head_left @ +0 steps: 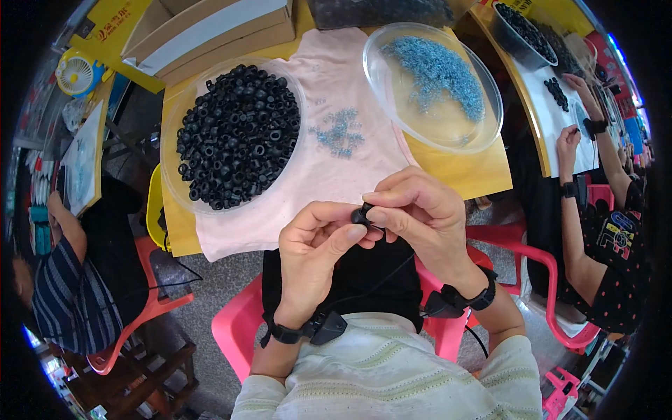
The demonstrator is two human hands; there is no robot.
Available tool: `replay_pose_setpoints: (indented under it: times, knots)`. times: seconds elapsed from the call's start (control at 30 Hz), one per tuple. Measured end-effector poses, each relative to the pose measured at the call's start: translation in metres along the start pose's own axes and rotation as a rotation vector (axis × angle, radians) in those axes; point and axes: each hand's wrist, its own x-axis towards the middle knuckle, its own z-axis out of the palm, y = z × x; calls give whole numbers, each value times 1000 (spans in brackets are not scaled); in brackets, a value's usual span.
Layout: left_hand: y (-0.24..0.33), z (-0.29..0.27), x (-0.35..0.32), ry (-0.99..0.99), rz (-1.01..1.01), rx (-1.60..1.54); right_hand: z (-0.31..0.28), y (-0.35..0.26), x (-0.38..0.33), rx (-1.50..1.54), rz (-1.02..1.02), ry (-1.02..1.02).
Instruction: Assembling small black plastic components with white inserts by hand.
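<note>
My left hand and my right hand meet above my lap, just off the table's near edge. Between their fingertips is a small black round part, pinched from both sides; its details are too small to tell. Left of centre on the table, a clear round tray is heaped with black ring-shaped parts. A small scatter of clear bluish pieces lies on the pink cloth. More such bluish pieces fill part of a clear round lid-like tray at the far right.
A cardboard box stands at the back left beside a dark bin. A yellow container hangs by the table's left side. People work at tables on both sides, the right one near a bowl of black parts. Pink chairs surround me.
</note>
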Motion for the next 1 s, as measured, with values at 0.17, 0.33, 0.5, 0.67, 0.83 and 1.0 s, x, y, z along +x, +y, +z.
replay_pose_setpoints:
  times: [0.17, 0.33, 0.5, 0.67, 0.83, 1.0]
  knots:
    - [3, -11, 0, -71, -202, -270, -9, 4, 2, -139, -80, -85]
    - [6, -17, 2, -130, -286, -334, -13, -8, 7, -52, 98, -116]
    - [14, -9, 3, -109, -223, -186, -16, -14, 10, -64, 172, -139]
    - [14, -5, 1, -68, -176, -104, -19, -16, 10, -85, 155, -143]
    - [15, -4, 0, -44, -141, -75, -18, -21, 10, 7, 205, -98]
    - [15, -4, 0, -57, -158, -108, -19, -20, 11, -47, 183, -116]
